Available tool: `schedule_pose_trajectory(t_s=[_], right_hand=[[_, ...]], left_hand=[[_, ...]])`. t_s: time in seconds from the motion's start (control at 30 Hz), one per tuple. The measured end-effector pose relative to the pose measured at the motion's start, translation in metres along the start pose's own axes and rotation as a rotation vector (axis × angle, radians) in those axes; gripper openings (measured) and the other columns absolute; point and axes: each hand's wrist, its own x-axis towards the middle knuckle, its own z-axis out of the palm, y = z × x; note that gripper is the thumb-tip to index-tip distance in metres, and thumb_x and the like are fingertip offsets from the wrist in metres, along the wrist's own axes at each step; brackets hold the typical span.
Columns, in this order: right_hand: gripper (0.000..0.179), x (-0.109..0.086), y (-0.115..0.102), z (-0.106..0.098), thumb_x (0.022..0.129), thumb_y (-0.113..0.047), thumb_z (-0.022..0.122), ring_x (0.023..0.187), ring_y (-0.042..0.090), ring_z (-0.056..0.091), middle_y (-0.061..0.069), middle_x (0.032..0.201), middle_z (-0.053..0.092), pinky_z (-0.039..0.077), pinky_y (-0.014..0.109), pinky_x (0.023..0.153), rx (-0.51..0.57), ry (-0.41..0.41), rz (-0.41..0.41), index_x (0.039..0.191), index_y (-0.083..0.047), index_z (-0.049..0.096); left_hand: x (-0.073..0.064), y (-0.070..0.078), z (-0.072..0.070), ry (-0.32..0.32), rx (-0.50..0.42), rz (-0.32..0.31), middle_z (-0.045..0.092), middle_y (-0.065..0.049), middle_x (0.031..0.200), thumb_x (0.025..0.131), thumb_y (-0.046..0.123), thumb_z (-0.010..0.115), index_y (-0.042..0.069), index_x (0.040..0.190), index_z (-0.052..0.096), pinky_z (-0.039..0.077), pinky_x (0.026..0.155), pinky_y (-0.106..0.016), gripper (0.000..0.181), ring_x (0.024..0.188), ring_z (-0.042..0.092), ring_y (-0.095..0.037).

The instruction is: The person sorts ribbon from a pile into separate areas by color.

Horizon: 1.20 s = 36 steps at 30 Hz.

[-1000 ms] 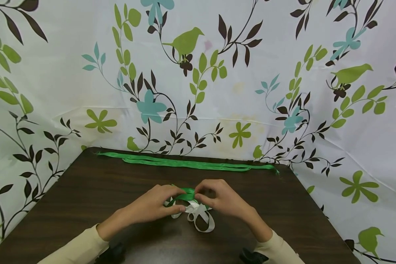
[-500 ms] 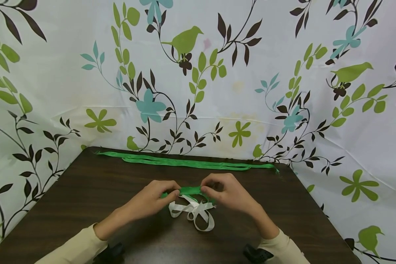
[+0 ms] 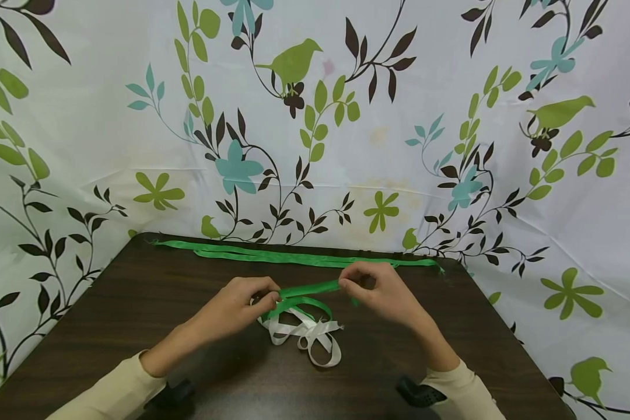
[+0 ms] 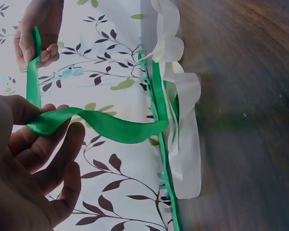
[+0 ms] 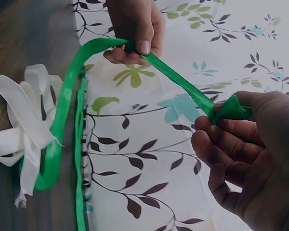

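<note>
A green satin ribbon (image 3: 308, 289) is stretched between my two hands above the table. My left hand (image 3: 247, 300) pinches it between thumb and fingers; from there the ribbon (image 4: 120, 126) droops in a twisted curve toward the pile below. My right hand (image 3: 380, 291) pinches the ribbon near one end, and a short folded tail (image 5: 233, 109) sticks out past the thumb in the right wrist view. Beneath the hands lies a loose heap of white ribbon (image 3: 320, 341) in loops, with a green loop (image 3: 315, 303) arching over it.
Several lengths of green ribbon (image 3: 294, 258) lie stretched along the far edge of the dark wooden table (image 3: 199, 280). Behind the table hangs a white cloth (image 3: 346, 134) printed with birds, leaves and flowers.
My hands have moved apart, the right one up and to the right, drawing out a longer stretch of green ribbon between them. The white ribbon heap has stayed nearly in place.
</note>
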Motion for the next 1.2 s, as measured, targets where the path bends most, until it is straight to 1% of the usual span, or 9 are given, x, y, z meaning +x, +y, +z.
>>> schedule_pose_trajectory(t_s=[0.13, 0.27, 0.5, 0.63, 0.7, 0.83, 0.93, 1.07, 1.2], right_hand=[[0.005, -0.002, 0.0, -0.009, 0.101, -0.022, 0.069, 0.062, 0.015, 0.062, -0.006, 0.082, 0.067, 0.051, 0.033, 0.058, -0.013, 0.036, 0.011, 0.102, -0.022, 0.073], [0.004, -0.004, -0.001, -0.019, 0.1, -0.022, 0.07, 0.063, 0.017, 0.061, -0.004, 0.083, 0.067, 0.05, 0.033, 0.058, -0.035, 0.069, 0.031, 0.102, -0.022, 0.073], [0.004, -0.008, 0.002, -0.036, 0.1, -0.017, 0.069, 0.064, 0.019, 0.058, -0.001, 0.086, 0.068, 0.049, 0.034, 0.06, -0.1, 0.146, 0.044, 0.101, -0.02, 0.072], [0.004, -0.011, 0.003, -0.042, 0.1, -0.017, 0.069, 0.067, 0.021, 0.059, 0.003, 0.087, 0.068, 0.049, 0.033, 0.06, -0.108, 0.19, 0.065, 0.101, -0.02, 0.071], [0.004, -0.012, 0.003, -0.045, 0.101, -0.017, 0.068, 0.069, 0.021, 0.06, 0.003, 0.086, 0.068, 0.05, 0.033, 0.06, -0.105, 0.207, 0.073, 0.101, -0.02, 0.072], [0.004, -0.014, 0.002, -0.052, 0.101, -0.018, 0.068, 0.072, 0.021, 0.061, -0.002, 0.085, 0.066, 0.05, 0.033, 0.058, -0.103, 0.247, 0.095, 0.102, -0.019, 0.072], [0.004, -0.015, 0.002, -0.057, 0.1, -0.017, 0.069, 0.073, 0.021, 0.06, -0.002, 0.085, 0.066, 0.048, 0.032, 0.058, -0.102, 0.281, 0.105, 0.103, -0.017, 0.072], [0.006, -0.017, 0.005, -0.066, 0.1, -0.015, 0.069, 0.075, 0.023, 0.061, 0.001, 0.086, 0.068, 0.046, 0.03, 0.061, -0.091, 0.309, 0.115, 0.105, -0.013, 0.072], [0.008, -0.02, 0.009, -0.073, 0.101, -0.016, 0.067, 0.077, 0.022, 0.063, 0.003, 0.087, 0.07, 0.044, 0.029, 0.062, -0.106, 0.323, 0.154, 0.106, -0.011, 0.072]], left_hand=[[0.0, 0.002, -0.004, 0.002, -0.004, -0.003, 0.07, 0.008, 0.088, 0.107, 0.028, 0.058, 0.027, 0.104, 0.071, 0.048, 0.06, -0.03, 0.013, 0.073, 0.061, -0.009], [0.0, 0.004, -0.009, 0.02, -0.003, -0.01, 0.069, 0.01, 0.089, 0.106, 0.025, 0.059, 0.027, 0.102, 0.071, 0.048, 0.061, -0.03, 0.013, 0.071, 0.059, -0.009], [0.001, 0.001, -0.012, 0.042, 0.003, -0.031, 0.07, 0.004, 0.088, 0.106, 0.021, 0.059, 0.024, 0.101, 0.07, 0.046, 0.058, -0.03, 0.013, 0.067, 0.057, -0.009], [0.001, -0.001, -0.012, 0.057, 0.02, -0.043, 0.068, 0.009, 0.084, 0.105, 0.02, 0.06, 0.024, 0.099, 0.071, 0.045, 0.057, -0.029, 0.013, 0.065, 0.055, -0.008], [0.001, -0.002, -0.013, 0.059, 0.018, -0.047, 0.068, 0.009, 0.084, 0.105, 0.019, 0.06, 0.022, 0.099, 0.071, 0.046, 0.057, -0.029, 0.013, 0.067, 0.057, -0.008], [0.002, -0.001, -0.016, 0.055, -0.003, -0.054, 0.069, 0.009, 0.087, 0.105, 0.019, 0.059, 0.02, 0.101, 0.072, 0.048, 0.062, -0.03, 0.013, 0.074, 0.062, -0.012], [0.002, -0.001, -0.018, 0.045, -0.012, -0.064, 0.069, 0.011, 0.088, 0.105, 0.018, 0.059, 0.02, 0.102, 0.072, 0.049, 0.066, -0.032, 0.014, 0.078, 0.063, -0.013], [0.002, -0.003, -0.022, 0.024, -0.016, -0.086, 0.068, 0.011, 0.086, 0.105, 0.02, 0.06, 0.022, 0.103, 0.073, 0.048, 0.065, -0.032, 0.013, 0.074, 0.059, -0.013], [0.002, -0.008, -0.027, -0.003, -0.035, -0.115, 0.068, 0.011, 0.085, 0.104, 0.025, 0.062, 0.024, 0.105, 0.073, 0.048, 0.065, -0.033, 0.011, 0.074, 0.06, -0.013]])
